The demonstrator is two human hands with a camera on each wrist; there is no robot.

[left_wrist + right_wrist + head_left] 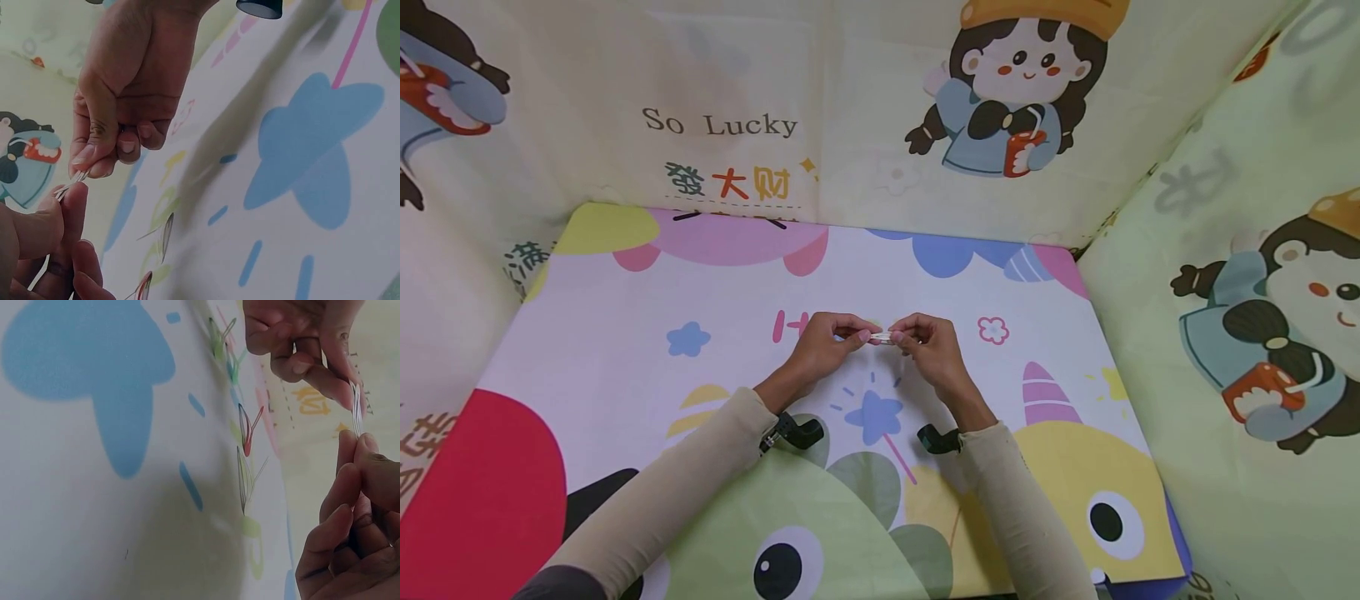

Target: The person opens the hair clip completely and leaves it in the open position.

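Both hands meet over the middle of the table, thumbs and fingertips facing each other. Between them stretches a short bundle of thin white strands (881,337), seen closer in the left wrist view and the right wrist view (357,409); its exact kind is unclear. My left hand (820,348) pinches one end between thumb and forefinger. The other end is pinched by my right hand (938,354). Below the hands, thin looped pieces lie on the tabletop: a red-tipped one (247,434), a pale dark-edged one (242,484) and a green one (217,347).
The tabletop (625,333) has a cartoon-print cover. Printed cloth walls (865,125) stand at its back and sides. A black wrist camera (801,432) sits on the left forearm and another (938,439) on the right.
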